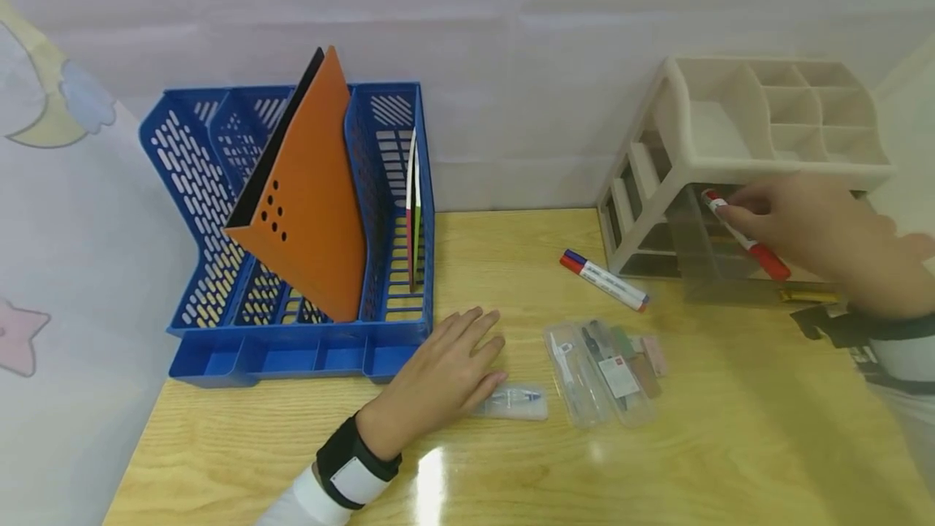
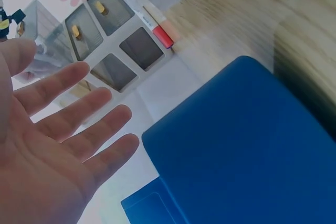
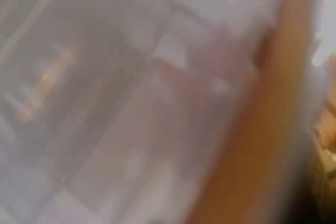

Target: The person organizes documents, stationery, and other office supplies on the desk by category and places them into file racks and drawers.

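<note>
In the head view, my right hand (image 1: pixel 811 226) pinches a red-and-white marker (image 1: pixel 745 235) over the pulled-out clear drawer (image 1: pixel 719 270) of a cream desk organizer (image 1: pixel 719 161). The right wrist view is blurred. My left hand (image 1: pixel 449 372) lies low over the table with fingers straight and slightly spread, seen from the palm side in the left wrist view. Its thumb overlaps the end of a small clear case (image 1: pixel 519 403) with a blue-tipped item inside. Two more markers, a red and a blue one (image 1: pixel 602 278), lie side by side in front of the organizer.
A blue file rack (image 1: pixel 197 323) at the left holds an orange folder (image 1: pixel 314 193) and thin booklets (image 1: pixel 412 226). Mid-table lie clear stationery cases (image 1: pixel 577 380) beside small pink and green blocks (image 1: pixel 653 355). A white curtain-like backdrop (image 1: pixel 511 104) hangs behind.
</note>
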`<action>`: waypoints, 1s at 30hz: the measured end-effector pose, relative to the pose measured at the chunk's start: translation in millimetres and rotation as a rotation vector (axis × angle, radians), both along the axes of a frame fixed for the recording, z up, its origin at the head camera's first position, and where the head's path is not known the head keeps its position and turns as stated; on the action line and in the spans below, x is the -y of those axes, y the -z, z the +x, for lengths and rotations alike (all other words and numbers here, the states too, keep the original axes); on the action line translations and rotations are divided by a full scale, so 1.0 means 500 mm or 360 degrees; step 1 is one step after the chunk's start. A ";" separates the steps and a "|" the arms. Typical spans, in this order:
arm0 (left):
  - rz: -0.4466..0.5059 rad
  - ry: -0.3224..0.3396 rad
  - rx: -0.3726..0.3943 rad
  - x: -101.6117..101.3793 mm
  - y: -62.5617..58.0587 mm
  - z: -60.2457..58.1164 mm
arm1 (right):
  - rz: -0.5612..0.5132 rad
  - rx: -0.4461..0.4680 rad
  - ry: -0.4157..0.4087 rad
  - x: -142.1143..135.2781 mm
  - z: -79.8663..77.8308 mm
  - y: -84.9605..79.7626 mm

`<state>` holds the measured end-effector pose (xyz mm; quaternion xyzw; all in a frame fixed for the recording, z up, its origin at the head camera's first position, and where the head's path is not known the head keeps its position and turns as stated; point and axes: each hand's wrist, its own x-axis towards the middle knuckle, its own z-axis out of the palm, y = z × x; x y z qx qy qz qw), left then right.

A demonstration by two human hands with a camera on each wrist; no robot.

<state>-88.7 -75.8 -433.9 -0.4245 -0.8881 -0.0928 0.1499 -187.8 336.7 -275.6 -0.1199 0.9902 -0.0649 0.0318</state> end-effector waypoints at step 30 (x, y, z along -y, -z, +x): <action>-0.0032 -0.0028 0.0101 -0.004 0.000 0.003 | 0.0075 -0.0053 -0.0053 0.024 -0.007 0.032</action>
